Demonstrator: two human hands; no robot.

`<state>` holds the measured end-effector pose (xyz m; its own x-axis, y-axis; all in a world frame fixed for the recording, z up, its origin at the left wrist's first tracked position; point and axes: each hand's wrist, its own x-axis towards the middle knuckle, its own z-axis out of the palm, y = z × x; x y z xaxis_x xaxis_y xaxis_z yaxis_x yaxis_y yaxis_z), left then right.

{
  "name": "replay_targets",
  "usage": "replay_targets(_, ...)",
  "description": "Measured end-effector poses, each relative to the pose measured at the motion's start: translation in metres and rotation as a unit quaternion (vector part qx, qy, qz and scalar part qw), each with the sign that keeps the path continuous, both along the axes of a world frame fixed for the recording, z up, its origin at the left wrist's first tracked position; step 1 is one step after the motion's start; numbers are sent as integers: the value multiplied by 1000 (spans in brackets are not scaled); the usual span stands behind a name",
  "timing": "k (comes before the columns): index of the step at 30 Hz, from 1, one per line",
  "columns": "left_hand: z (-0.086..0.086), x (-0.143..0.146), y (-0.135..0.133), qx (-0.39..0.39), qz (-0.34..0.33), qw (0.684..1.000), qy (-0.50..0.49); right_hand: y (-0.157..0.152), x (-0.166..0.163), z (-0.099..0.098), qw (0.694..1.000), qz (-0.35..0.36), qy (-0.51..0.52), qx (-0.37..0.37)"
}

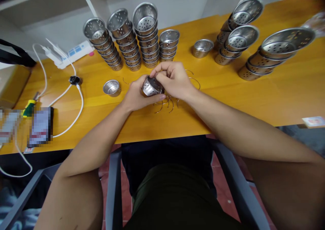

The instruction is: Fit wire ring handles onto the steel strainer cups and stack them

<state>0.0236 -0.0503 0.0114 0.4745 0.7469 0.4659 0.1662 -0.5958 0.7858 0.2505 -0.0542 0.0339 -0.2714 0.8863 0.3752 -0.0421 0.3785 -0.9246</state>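
Observation:
A small perforated metal cup [149, 88] is held tilted over the table, its holed wall facing left. My left hand [134, 94] is closed around it, with the thumb along its lower side. At the cup's upper edge, my right hand [175, 79] is closed in a pinch; whatever lies between its fingertips is hidden. Several thin curved wires [173, 105] lie on the table below and behind my hands. To the left stands a single metal cup [112, 88], upright.
Stacks of perforated cups [148, 40] line the back of the wooden table [223, 105], with more stacks [264, 62] at right. One loose cup [202, 48] stands between them. At left are a power strip [73, 55], white cables [82, 105] and a blurred phone-like object [40, 127].

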Motion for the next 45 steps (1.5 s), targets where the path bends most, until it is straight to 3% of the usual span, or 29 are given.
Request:
replay_targets(4,1,-6,6,-14,-20,999,-39,-8,13,19,991,130,16,-3)
replay_targets(7,-1,-10,10,-10,-21,999,-46,-10,19,27,986,167,9,11)
replay_targets(37,-9,-16,16,14,-7,1000,-12,-6,19,17,985,173,10,-2)
replay_targets(45,-19,-20,29,36,17,999,-35,-3,19,9,996,69,-4,56)
